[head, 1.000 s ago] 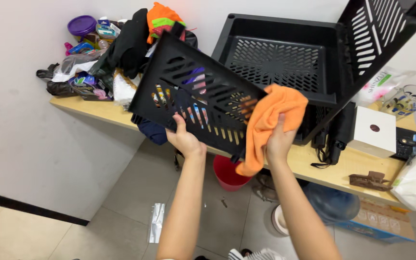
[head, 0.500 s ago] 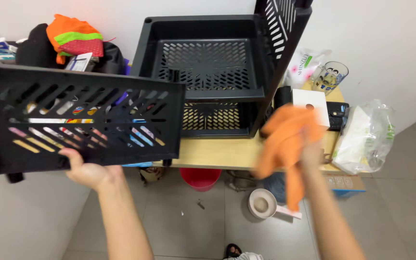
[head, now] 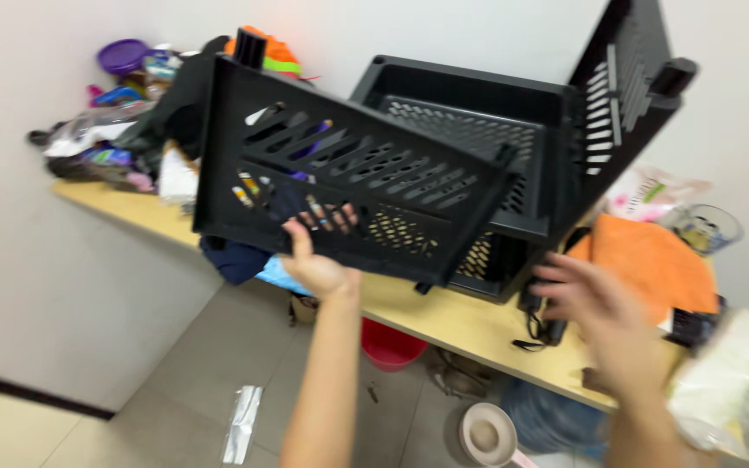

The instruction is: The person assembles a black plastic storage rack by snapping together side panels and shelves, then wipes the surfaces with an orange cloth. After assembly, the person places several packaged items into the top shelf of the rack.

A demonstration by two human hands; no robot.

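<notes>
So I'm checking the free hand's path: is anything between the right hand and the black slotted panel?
Nothing visible. The right hand is open over the wooden shelf, with clear air to the black slotted panel held by the left hand.

Left hand grips slotted black panel, tilted above desk. Right hand empty, fingers spread, near orange cloth.

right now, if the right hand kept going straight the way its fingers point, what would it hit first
The right hand is open and blurred, fingers pointing left and slightly up. Going straight on, it would likely first meet the dark object at its fingertips on the wooden table, then the black slotted rack behind. Depth is unclear.
</notes>
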